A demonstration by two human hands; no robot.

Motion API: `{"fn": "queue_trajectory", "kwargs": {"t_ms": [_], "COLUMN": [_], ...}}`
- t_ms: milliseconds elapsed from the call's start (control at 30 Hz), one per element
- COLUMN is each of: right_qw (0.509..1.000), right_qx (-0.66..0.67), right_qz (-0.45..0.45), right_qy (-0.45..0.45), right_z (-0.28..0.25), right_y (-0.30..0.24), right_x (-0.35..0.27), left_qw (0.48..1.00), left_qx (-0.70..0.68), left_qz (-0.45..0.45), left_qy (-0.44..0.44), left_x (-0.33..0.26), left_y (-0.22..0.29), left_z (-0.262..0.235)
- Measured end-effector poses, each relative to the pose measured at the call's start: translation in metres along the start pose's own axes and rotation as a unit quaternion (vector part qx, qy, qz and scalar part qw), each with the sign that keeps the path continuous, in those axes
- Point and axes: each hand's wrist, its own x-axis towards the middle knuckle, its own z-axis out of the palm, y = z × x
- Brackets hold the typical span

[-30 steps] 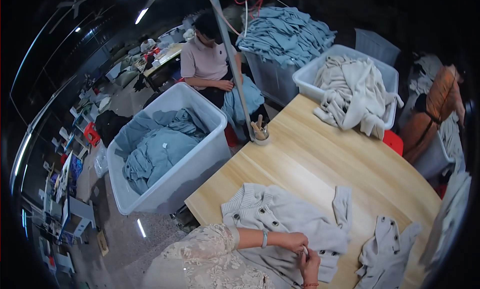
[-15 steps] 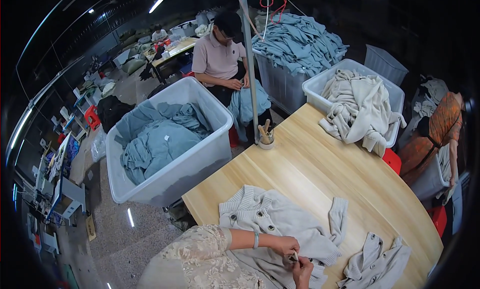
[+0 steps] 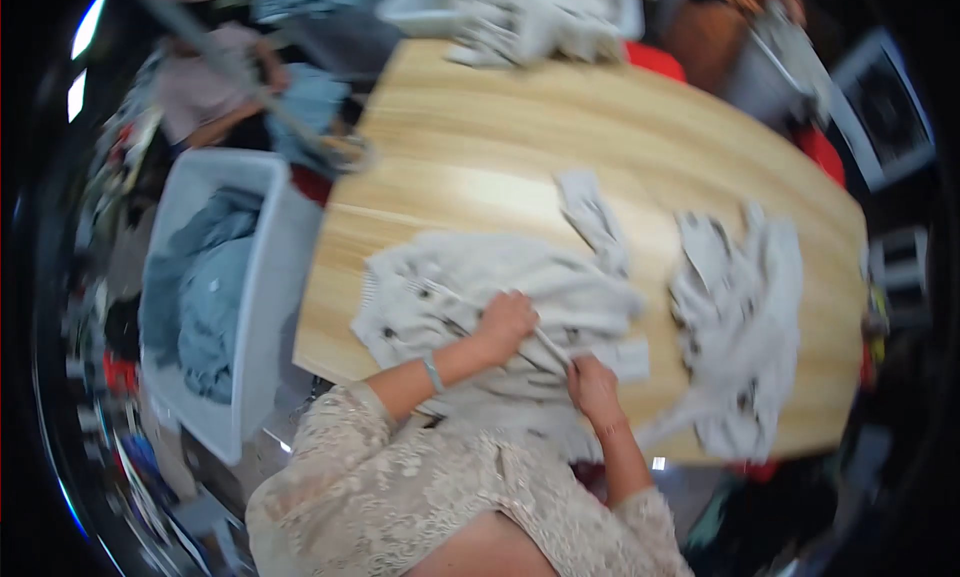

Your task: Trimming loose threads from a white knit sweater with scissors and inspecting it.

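A light grey-beige knitted cardigan (image 3: 490, 262) with dark buttons lies spread on the wooden table before me, one sleeve pointing away. My left hand (image 3: 508, 322) is closed on the cardigan's front edge around its middle. Just right of it and nearer to me, my right hand (image 3: 592, 385) pinches the same edge, so a strip of it runs taut between the hands. Motion blurs the fingertips somewhat. To the right lies a second, similar cardigan (image 3: 745, 327), loosely spread and touched by neither hand.
The table (image 3: 480, 127) has a curved right side. Left of it stands a pale plastic bin (image 3: 265, 307) with blue-grey garments (image 3: 215, 297). Pale garments (image 3: 540, 17) heap up at the far edge. A metal pole (image 3: 225, 67) rises by the far left corner, near a seated person (image 3: 210, 87).
The view has swung right and down. The left hand has moved from close beside the right hand to farther along the cardigan's edge. Both hands are farther from the lower edge.
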Motion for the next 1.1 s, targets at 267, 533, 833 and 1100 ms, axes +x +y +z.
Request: {"fn": "queue_trajectory", "kwargs": {"t_ms": [267,533,833,1100], "right_qw": [0.994,0.984,0.981,0.995], "right_qx": [0.097,0.099,0.135,0.039], "right_qz": [-0.001,-0.002,0.027,-0.037], "right_qy": [0.044,0.147,0.137,0.080], "right_z": [0.004,0.013,0.003,-0.003], "right_y": [0.010,0.010,-0.006,0.005], "right_x": [-0.005,-0.017,-0.004,-0.015], "left_qw": [0.983,0.988,0.830,0.772], "left_qx": [-0.169,-0.082,-0.500,-0.596], "left_qz": [0.035,0.000,-0.189,-0.058], "left_qy": [-0.066,-0.130,-0.161,-0.211], "left_x": [0.042,0.053,0.038,0.040], "left_y": [0.032,0.040,0.025,0.027], "left_z": [0.072,0.116,0.085,0.091]}}
